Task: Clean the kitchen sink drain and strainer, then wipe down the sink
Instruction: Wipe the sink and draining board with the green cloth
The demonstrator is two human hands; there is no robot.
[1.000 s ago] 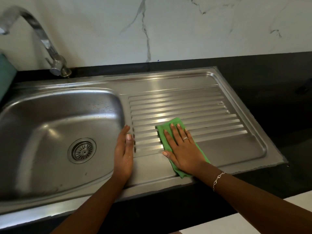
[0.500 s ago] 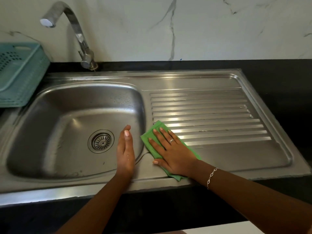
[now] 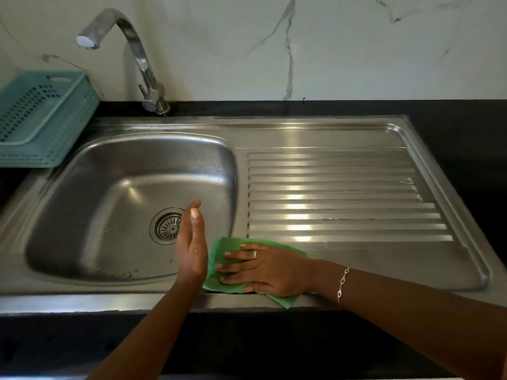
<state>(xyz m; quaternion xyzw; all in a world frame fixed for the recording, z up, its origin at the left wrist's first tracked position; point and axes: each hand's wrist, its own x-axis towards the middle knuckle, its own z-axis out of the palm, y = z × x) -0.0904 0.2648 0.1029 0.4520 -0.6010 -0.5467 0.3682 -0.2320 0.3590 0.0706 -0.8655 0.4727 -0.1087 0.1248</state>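
Now R hand flat, fingers spread on green cloth; L hand edge-up, empty.

The right hand lies over most of the green cloth. The left hand hides the strainer's right edge. At the frame's left edge, the teal basket is cut off.
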